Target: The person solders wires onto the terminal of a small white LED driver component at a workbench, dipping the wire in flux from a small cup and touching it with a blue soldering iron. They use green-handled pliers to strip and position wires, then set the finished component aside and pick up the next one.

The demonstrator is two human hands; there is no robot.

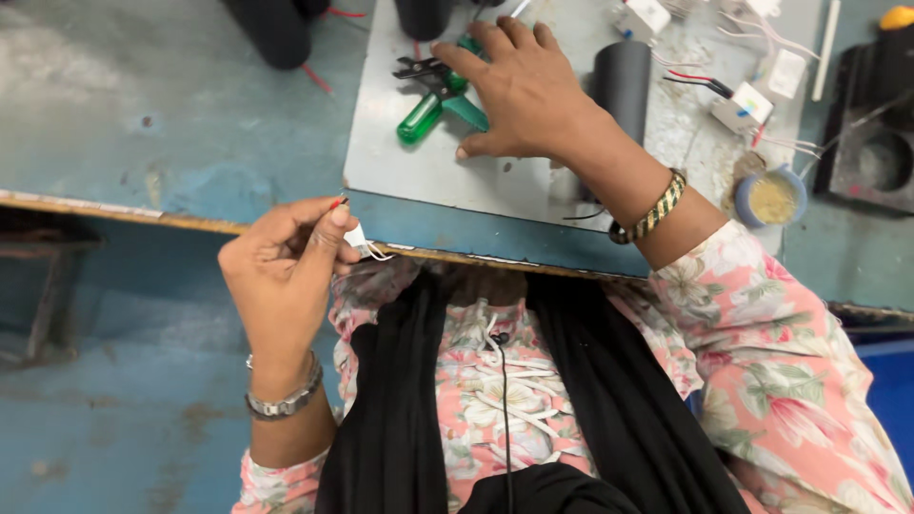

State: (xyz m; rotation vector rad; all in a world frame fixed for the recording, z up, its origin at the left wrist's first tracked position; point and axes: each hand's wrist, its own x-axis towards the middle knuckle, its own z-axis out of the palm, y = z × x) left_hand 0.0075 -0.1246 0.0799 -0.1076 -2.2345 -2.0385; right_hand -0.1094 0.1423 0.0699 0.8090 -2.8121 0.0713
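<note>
At the far left the blue-painted bench [171,114] lay worn and scuffed, its front edge running across the view. Just below that edge the left hand [281,271] was raised, a metal wristband [284,402] around its wrist, and its fingers [309,228] were pinched together on a small white connector [356,237] with thin wires trailing from it, a red wire tip showing above the thumb. That connector hung in front of the bench edge, above the person's lap, well apart from the tools. Further right a grey metal plate [428,171] lay on the bench, and on it were green-handled pliers [433,95], with a translucent green handle pointing down toward the left. The right hand [524,90] was spread flat over the pliers, fingers released and extended rather than clenched, fingertips resting on or just above the tool; whether they actually gripped it could not be told. A green and gold bangle [657,211] circled that wrist. Just beside the hand stood a black cylinder [624,81]. Right of it lay several small white modules [743,107] with red, black and white wires, and nearer the bench edge a small blue cup [771,198] held a yellowish substance. At the far right sat a black fixture [881,157] with a round recess.
</note>
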